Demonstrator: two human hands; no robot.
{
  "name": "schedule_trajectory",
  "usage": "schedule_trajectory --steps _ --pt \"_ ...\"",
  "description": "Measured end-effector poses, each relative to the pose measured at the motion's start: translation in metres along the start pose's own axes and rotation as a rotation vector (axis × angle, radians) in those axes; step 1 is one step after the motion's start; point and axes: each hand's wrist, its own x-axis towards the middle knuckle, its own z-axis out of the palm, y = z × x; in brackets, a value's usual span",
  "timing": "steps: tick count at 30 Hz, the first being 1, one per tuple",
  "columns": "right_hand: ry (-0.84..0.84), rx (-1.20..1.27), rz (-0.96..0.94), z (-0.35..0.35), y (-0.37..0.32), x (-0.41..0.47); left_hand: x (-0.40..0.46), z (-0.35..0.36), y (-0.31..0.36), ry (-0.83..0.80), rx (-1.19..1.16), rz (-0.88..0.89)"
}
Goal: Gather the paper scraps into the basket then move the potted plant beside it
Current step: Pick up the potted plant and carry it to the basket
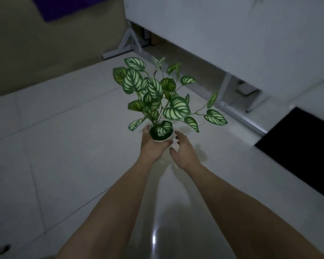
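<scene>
Two bare arms reach forward over the pale tiled floor (64,146). The left hand (151,144) has its grip closed around the small white pot of the potted plant (158,101), fingers wrapped under and around the pot's near side. The right hand (182,152) sits just beside the pot with its grip open, fingers spread and not touching it. The plant stands upright, its striped green leaves fanning above the hands. Beyond it, a white table (232,34) on metal legs stands near the wall, and a black mat (303,146) lies on the floor toward the right edge.
</scene>
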Motion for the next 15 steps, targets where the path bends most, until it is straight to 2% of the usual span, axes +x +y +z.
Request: schedule_trajectory --steps 6,15 --pt "0.256 0.23 0.089 -0.084 0.043 -0.034 -0.028 0.095 0.045 -0.254 -0.002 0.056" --pt "0.544 0.203 0.219 -0.211 0.107 -0.136 -0.124 0.209 0.104 -0.75 -0.051 0.162"
